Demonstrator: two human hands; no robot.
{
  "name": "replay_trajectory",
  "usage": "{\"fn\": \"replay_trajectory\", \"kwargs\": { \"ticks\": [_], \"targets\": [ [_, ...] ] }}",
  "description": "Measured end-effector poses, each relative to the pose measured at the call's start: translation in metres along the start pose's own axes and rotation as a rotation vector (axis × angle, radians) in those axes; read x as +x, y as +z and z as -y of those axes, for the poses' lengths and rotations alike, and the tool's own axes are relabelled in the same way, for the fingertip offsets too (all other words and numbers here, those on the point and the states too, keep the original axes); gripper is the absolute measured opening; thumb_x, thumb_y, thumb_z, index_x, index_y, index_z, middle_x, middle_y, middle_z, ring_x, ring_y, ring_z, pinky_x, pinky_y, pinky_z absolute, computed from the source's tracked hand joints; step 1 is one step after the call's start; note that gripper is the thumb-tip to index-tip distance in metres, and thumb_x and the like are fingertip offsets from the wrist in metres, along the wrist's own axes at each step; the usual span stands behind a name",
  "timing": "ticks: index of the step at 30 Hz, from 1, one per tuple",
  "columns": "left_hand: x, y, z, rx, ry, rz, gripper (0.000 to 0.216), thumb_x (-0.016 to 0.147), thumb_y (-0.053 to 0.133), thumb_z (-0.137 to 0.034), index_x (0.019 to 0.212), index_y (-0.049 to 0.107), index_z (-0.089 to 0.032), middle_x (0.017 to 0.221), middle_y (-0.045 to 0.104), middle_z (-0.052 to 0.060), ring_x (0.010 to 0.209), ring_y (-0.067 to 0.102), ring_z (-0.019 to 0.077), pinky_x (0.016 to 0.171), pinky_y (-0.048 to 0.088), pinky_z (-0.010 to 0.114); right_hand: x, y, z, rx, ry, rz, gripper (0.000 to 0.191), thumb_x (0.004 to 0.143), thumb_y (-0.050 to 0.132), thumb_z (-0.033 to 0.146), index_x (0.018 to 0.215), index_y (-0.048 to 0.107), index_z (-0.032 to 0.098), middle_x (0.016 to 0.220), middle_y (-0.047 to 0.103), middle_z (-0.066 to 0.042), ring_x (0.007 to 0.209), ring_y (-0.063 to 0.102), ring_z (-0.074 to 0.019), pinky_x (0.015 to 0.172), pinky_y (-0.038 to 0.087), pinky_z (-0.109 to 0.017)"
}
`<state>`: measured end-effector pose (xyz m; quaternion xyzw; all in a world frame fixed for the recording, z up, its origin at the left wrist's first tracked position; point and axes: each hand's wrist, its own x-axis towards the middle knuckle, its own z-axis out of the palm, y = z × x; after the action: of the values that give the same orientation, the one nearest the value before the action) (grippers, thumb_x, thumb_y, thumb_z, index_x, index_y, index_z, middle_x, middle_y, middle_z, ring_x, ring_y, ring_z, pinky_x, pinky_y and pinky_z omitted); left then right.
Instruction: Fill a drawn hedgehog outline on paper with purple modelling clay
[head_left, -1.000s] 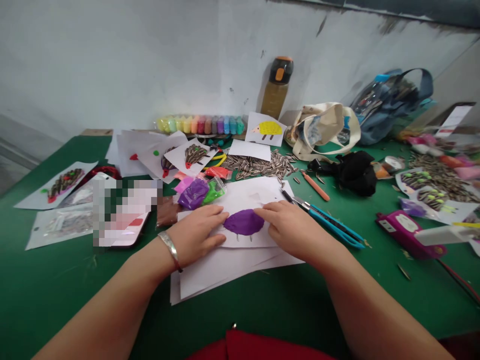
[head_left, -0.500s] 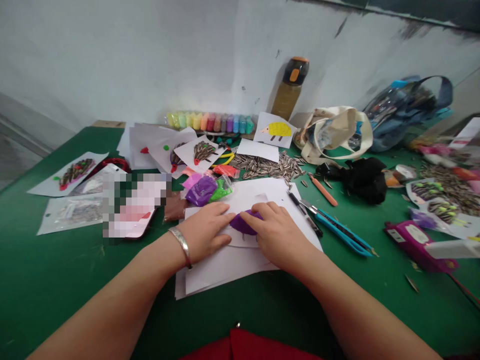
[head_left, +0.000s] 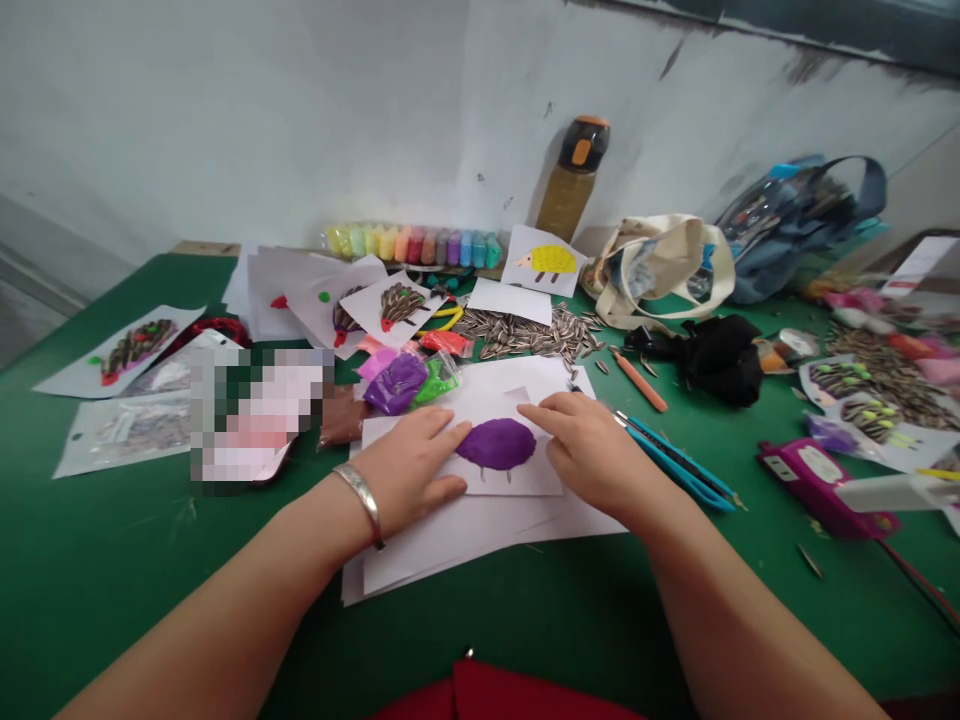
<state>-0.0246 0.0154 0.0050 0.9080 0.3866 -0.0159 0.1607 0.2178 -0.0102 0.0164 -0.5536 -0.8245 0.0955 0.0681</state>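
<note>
A flat purple oval of modelling clay (head_left: 497, 444) lies on a small white card (head_left: 536, 484), with two short drawn legs below it. Beneath the card is a stack of white paper (head_left: 457, 540). My left hand (head_left: 412, 460), with a silver bracelet at the wrist, rests flat on the paper, its fingers spread and their tips at the clay's left edge. On the other side, my right hand (head_left: 592, 448) has its index finger stretched out beside the clay's upper right edge, and the other fingers are partly curled. Nothing shows in either hand.
Bags of purple (head_left: 397, 383) and green clay (head_left: 439, 380) lie beyond my left hand. Sunflower seeds (head_left: 517, 335) are heaped behind the paper. A blue craft knife (head_left: 679, 465) and an orange tool (head_left: 640, 380) lie right. A purple glue gun (head_left: 825, 490) sits farther right.
My right hand has lifted off the purple clay and shifted right, uncovering the whole oval. My left hand stays at its left edge. The view has moved slightly.
</note>
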Motion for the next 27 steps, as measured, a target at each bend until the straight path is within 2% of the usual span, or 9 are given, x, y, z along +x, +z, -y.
{"fn": "replay_trajectory", "kwargs": {
  "ticks": [4,8,10,13,17,20,24,27],
  "targets": [
    [0.001,0.003,-0.001,0.068,0.013,-0.029,0.054,0.085,0.061,-0.038,0.132,0.052,-0.012,0.136,0.047,0.019,0.129,0.039,0.0348,0.108,0.033,0.049,-0.002,-0.006,-0.002,-0.009,-0.01,0.106,0.048,0.079,0.04,0.007,0.12,0.062,0.022,0.099,0.063,-0.007,0.094,0.053,-0.0214,0.082,0.037,-0.032],
    [0.001,0.005,-0.003,0.039,0.016,-0.056,0.062,0.084,0.061,-0.037,0.139,0.044,-0.013,0.134,0.047,0.017,0.128,0.04,0.0324,0.108,0.033,0.047,-0.005,-0.009,0.001,-0.035,-0.036,0.177,0.042,0.08,0.041,0.009,0.114,0.063,0.023,0.101,0.062,-0.007,0.095,0.053,-0.0214,0.081,0.036,-0.031],
    [0.002,0.005,-0.004,0.04,0.007,-0.067,0.065,0.084,0.062,-0.039,0.141,0.042,-0.015,0.135,0.046,0.018,0.128,0.039,0.034,0.107,0.033,0.049,-0.006,-0.01,0.002,-0.04,-0.03,0.181,0.044,0.081,0.041,0.01,0.118,0.06,0.023,0.101,0.061,-0.007,0.094,0.053,-0.021,0.08,0.036,-0.031],
    [0.002,0.007,-0.005,0.085,-0.006,-0.066,0.061,0.083,0.062,-0.042,0.136,0.049,-0.015,0.136,0.044,0.02,0.128,0.038,0.0383,0.106,0.033,0.053,-0.007,-0.009,0.004,-0.093,-0.033,0.182,0.046,0.083,0.041,0.011,0.123,0.057,0.024,0.102,0.06,-0.007,0.094,0.053,-0.0217,0.08,0.036,-0.032],
    [0.003,0.011,-0.004,0.11,0.0,-0.08,0.06,0.082,0.063,-0.042,0.135,0.051,-0.015,0.134,0.046,0.02,0.126,0.04,0.0379,0.105,0.034,0.052,-0.006,-0.008,0.006,-0.151,-0.029,0.175,0.044,0.085,0.041,0.014,0.124,0.058,0.026,0.104,0.059,-0.008,0.094,0.053,-0.0226,0.08,0.036,-0.033],
    [0.003,0.016,-0.002,0.111,0.011,-0.144,0.068,0.084,0.06,-0.044,0.142,0.041,-0.016,0.134,0.046,0.019,0.125,0.041,0.0363,0.105,0.035,0.052,-0.006,-0.008,0.006,-0.109,-0.014,0.166,0.047,0.085,0.04,0.012,0.128,0.054,0.027,0.104,0.06,-0.007,0.096,0.053,-0.0213,0.081,0.037,-0.032],
    [0.004,0.02,-0.001,0.148,0.006,-0.147,0.062,0.082,0.061,-0.048,0.135,0.051,-0.017,0.135,0.044,0.02,0.126,0.039,0.0396,0.105,0.033,0.053,-0.007,-0.007,0.008,-0.158,-0.023,0.162,0.042,0.085,0.042,0.015,0.123,0.057,0.026,0.105,0.059,-0.008,0.093,0.052,-0.0224,0.078,0.037,-0.033],
    [0.005,0.02,-0.003,0.143,-0.016,-0.13,0.063,0.082,0.06,-0.048,0.136,0.05,-0.017,0.135,0.044,0.02,0.126,0.04,0.0392,0.105,0.034,0.053,-0.006,-0.005,0.009,-0.156,-0.014,0.155,0.04,0.085,0.042,0.016,0.121,0.058,0.026,0.104,0.059,-0.008,0.092,0.052,-0.0224,0.075,0.037,-0.033]
  ]
}}
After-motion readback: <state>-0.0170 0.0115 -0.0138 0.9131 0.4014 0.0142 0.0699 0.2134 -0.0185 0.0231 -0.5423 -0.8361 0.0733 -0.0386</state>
